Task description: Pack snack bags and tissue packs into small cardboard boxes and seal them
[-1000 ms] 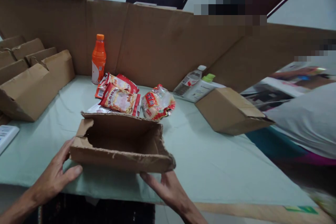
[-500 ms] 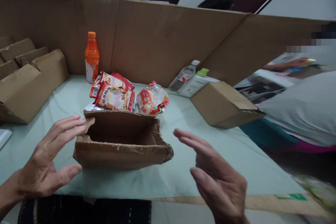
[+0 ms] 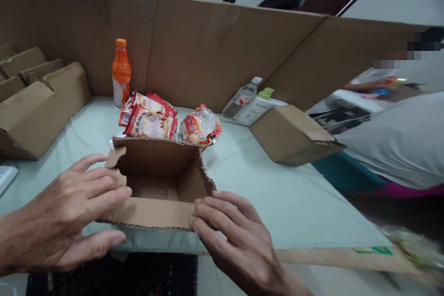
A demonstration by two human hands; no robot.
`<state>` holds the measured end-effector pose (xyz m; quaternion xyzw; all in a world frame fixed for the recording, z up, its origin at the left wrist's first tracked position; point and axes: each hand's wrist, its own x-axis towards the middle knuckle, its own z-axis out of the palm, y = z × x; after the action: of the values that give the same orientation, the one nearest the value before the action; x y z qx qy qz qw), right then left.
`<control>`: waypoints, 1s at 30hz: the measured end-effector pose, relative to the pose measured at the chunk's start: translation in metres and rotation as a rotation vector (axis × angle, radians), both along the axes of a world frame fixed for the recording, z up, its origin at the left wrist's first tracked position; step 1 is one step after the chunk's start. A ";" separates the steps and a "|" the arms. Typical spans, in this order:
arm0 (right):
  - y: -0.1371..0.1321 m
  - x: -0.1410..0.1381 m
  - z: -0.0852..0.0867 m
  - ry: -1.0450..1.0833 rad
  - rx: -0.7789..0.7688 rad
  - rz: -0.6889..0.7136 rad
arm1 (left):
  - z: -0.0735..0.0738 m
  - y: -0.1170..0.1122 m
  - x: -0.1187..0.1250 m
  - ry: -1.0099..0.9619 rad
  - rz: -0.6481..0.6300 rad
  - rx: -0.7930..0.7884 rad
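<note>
A small open cardboard box [image 3: 156, 215] stands near the table's front edge, its front flap folded outward and its inside bare. Across its left side and torn edge lie the fingers of my left hand [image 3: 79, 212]; the thumb is stretched apart in front, so the hand is open. At the front right corner, my right hand [image 3: 236, 236] has its fingers bent over the flap and edge, with the thumb hidden. Just behind the box are red snack packets [image 3: 152, 122] and a clear-and-red snack bag [image 3: 200, 126].
An orange drink bottle [image 3: 121, 74] stands at the back. Several cardboard boxes [image 3: 38, 111] are on the left. Toward the right lie a clear bottle [image 3: 241, 98], a white green-capped container [image 3: 262, 107] and a closed carton [image 3: 291, 136]. A person in a grey shirt [image 3: 398, 138] is beyond.
Both hands have moved in to touch the box, the right one leftward onto its front corner. The front flap has tipped outward, showing more of the inside.
</note>
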<state>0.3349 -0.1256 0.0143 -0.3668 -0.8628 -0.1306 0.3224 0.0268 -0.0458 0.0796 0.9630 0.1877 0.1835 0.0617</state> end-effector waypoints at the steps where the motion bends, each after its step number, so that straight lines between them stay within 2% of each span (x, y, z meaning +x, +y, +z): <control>1: -0.002 -0.001 0.001 0.002 -0.031 0.007 | 0.000 0.000 0.003 0.004 -0.020 -0.032; 4: -0.001 -0.002 0.011 0.034 -0.190 0.088 | -0.007 0.007 0.015 0.032 -0.029 -0.065; 7: 0.003 -0.001 0.027 0.061 -0.312 0.170 | -0.021 0.016 0.022 0.072 0.036 -0.009; 10: 0.011 0.001 0.040 0.001 -0.301 0.090 | -0.029 0.018 0.022 0.128 0.051 0.046; 13: 0.024 0.001 0.046 -0.161 -0.291 -0.039 | -0.027 0.014 0.024 0.145 -0.008 0.055; 17: 0.036 0.005 0.041 -0.274 -0.248 -0.139 | -0.022 0.015 0.037 0.210 -0.087 0.054; 20: 0.037 0.015 0.030 -0.261 -0.183 -0.261 | -0.022 0.023 0.043 0.286 -0.048 0.190; 23: 0.034 0.025 0.018 -0.277 -0.190 -0.384 | -0.019 0.030 0.038 0.295 -0.009 0.308; 26: 0.030 0.032 0.010 -0.301 -0.263 -0.398 | -0.012 0.030 0.024 0.270 0.010 0.353; 30: 0.029 0.037 0.005 -0.208 -0.331 -0.351 | -0.009 0.021 0.003 0.242 0.097 0.294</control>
<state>0.3716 -0.0962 0.0193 -0.5431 -0.8242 -0.0785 0.1397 0.0301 -0.0250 0.0705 0.9665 0.2112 0.0944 -0.1115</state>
